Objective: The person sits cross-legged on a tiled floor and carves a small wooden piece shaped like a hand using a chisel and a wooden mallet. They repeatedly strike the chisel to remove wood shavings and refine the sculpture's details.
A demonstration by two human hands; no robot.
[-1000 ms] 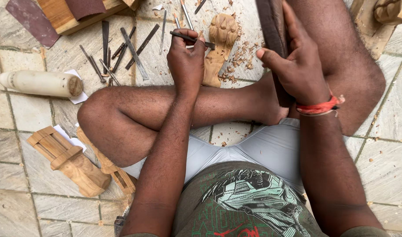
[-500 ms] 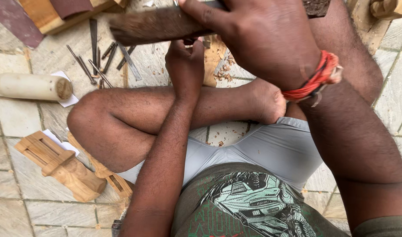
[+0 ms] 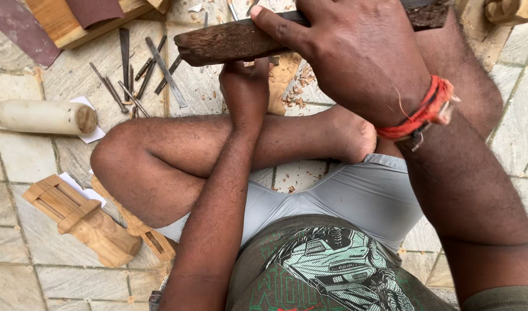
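My right hand, with a red thread band at the wrist, grips a dark, rough wooden club and holds it level, close to the camera. Below the club my left hand is closed around a thin chisel, most of which the club hides. That hand rests against a pale carved wooden piece lying on the stone floor in front of my crossed legs.
Several metal chisels lie scattered on the floor at upper left. A pale wooden cylinder lies at left, and a carved wooden block sits by my knee. Wood chips surround the carving. A dark sandpaper sheet lies at top left.
My right hand has swung the dark club up from beside my right leg to above my left hand. The left hand has stayed at the carving.
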